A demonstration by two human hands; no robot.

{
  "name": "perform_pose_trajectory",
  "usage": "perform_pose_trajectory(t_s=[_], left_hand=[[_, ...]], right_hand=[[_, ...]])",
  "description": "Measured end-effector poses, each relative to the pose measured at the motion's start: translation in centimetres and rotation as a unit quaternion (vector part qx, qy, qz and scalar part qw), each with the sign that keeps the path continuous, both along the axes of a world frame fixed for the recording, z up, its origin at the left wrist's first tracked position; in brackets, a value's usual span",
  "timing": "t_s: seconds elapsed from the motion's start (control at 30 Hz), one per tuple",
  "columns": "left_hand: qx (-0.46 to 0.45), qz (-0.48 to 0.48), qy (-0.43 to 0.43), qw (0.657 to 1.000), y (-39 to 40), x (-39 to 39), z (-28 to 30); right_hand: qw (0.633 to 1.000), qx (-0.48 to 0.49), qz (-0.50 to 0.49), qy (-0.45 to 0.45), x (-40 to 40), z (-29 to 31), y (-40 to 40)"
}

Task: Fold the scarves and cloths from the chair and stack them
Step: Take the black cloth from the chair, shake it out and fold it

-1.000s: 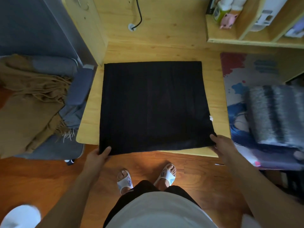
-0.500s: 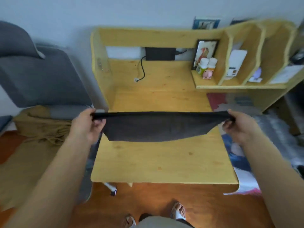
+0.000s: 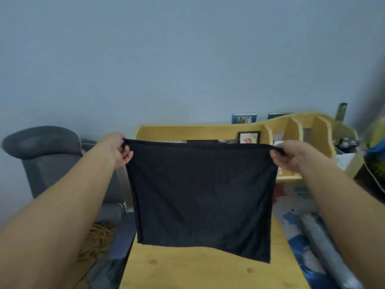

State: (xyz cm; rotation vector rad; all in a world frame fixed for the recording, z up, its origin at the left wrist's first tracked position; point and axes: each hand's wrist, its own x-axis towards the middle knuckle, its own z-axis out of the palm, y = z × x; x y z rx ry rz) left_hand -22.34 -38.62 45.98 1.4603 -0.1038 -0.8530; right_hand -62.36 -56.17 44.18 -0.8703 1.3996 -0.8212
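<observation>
A black cloth (image 3: 200,197) hangs in the air above the wooden desk (image 3: 187,268), stretched flat between my hands. My left hand (image 3: 116,150) pinches its top left corner and my right hand (image 3: 288,156) pinches its top right corner. The cloth's lower edge hangs just above the desktop. A tan fringed scarf (image 3: 98,236) lies on the grey chair (image 3: 48,161) at the left, mostly hidden by my left arm.
The desk has a raised wooden shelf (image 3: 291,130) with a framed picture (image 3: 249,137) at the back. A folded grey striped cloth (image 3: 325,247) lies on a colourful mat (image 3: 295,197) to the right. A dark bag (image 3: 373,172) stands at the far right.
Both hands gripped the cloth's near corners on the desk, then lifted it up; it now hangs vertically at chest height. My view has tilted up toward the wall.
</observation>
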Motion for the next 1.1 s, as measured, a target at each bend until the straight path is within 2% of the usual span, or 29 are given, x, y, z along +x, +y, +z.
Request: perform_pose_trajectory(t_s=[0.07,0.13,0.27,0.33,0.4,0.53,0.63,0.73,0.77,0.83,0.93,1.03,1.1], left_hand=[[0.005,0.000,0.004,1.000,-1.5,0.5,-1.0],[-0.026,0.006,0.006,1.000,-2.8,0.9,-0.8],[-0.127,0.032,0.007,0.991,-3.0,1.1,-0.3],[-0.166,0.036,0.009,0.985,-1.3,1.0,-1.7],[-0.160,0.045,-0.010,0.986,1.3,0.2,-4.5],[-0.037,0.070,-0.078,0.994,7.4,-3.3,-15.4],[0.109,0.014,-0.080,0.991,11.6,-5.5,-27.2],[0.303,-0.065,-0.150,0.939,14.8,-7.3,-36.6],[0.341,-0.093,-0.178,0.918,15.6,-7.6,-39.0],[0.378,-0.099,-0.191,0.900,16.9,-8.1,-42.1],[0.372,-0.045,-0.142,0.916,17.2,-8.8,-43.0],[0.329,-0.003,0.021,0.944,16.8,-8.7,-43.1],[0.315,0.002,0.126,0.941,16.4,-8.1,-42.9]], right_hand=[[0.994,0.002,0.046,0.102,0.4,-0.8,-1.4],[0.989,-0.040,0.049,0.130,0.4,-0.4,-2.2],[0.987,-0.153,-0.051,0.007,-0.7,0.8,-1.0],[0.980,-0.175,-0.084,-0.053,-1.9,-0.2,1.5],[0.979,-0.167,-0.102,-0.056,-3.0,-2.8,4.4],[0.985,-0.098,-0.143,-0.003,-4.9,-13.4,9.0],[0.989,0.008,-0.145,0.029,-6.0,-23.2,11.2],[0.985,0.093,-0.121,0.086,-6.3,-32.3,12.8],[0.981,0.120,-0.116,0.100,-6.3,-34.7,13.2],[0.968,0.176,-0.131,0.123,-6.5,-37.9,13.9],[0.954,0.200,-0.156,0.156,-7.2,-39.8,14.2],[0.962,0.200,-0.135,0.130,-7.2,-40.1,14.9],[0.959,0.224,-0.147,0.088,-6.9,-39.7,15.5]])
